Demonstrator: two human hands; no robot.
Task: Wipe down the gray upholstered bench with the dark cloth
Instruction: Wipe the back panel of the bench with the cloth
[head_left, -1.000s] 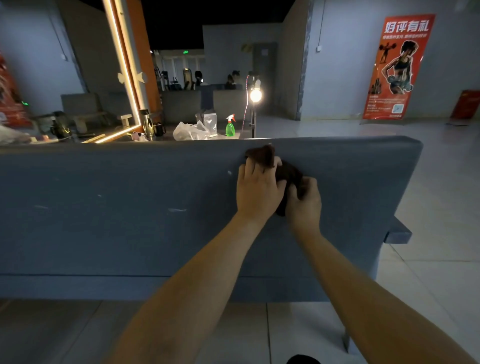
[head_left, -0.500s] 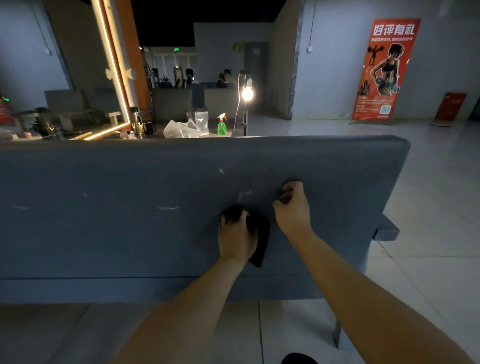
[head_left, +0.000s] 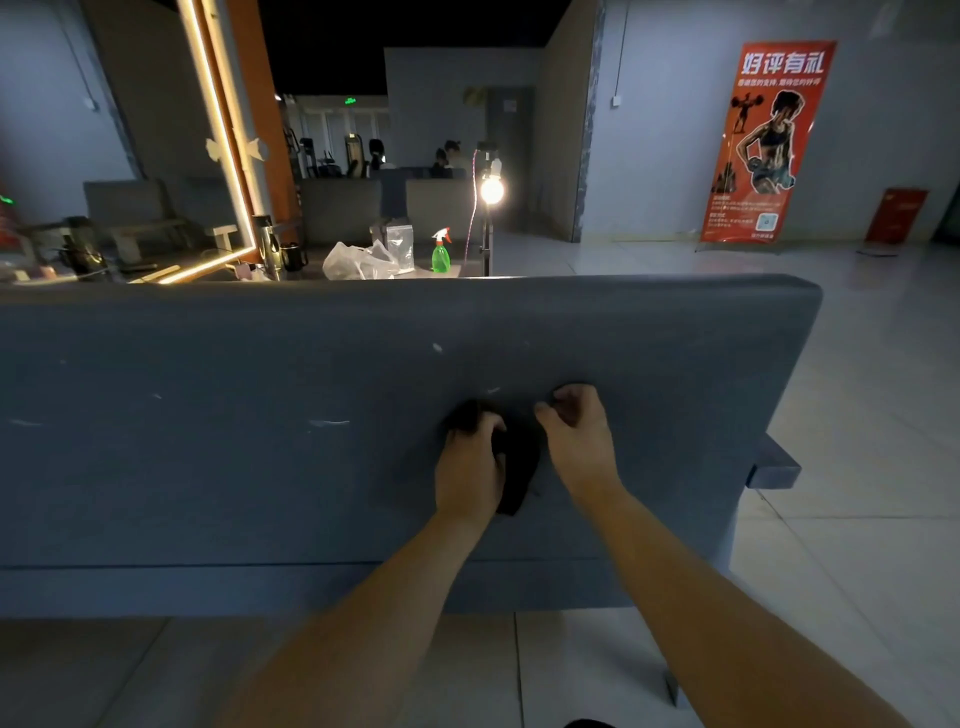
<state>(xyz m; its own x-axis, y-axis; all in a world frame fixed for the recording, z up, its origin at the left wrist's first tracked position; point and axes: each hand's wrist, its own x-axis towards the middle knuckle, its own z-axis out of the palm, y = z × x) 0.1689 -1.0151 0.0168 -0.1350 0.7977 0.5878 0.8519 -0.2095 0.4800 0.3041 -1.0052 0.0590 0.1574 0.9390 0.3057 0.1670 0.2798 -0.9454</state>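
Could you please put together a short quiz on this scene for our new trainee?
1. True or false: the right hand holds the dark cloth.
2. Where is the cloth against the gray bench? A: on its top edge. B: partway down its back panel. C: on the floor tiles.
3. Fill in: the spray bottle beyond the bench is ____ in colour.

Key: 1 false, the left hand holds it. 2 B. 3 green.
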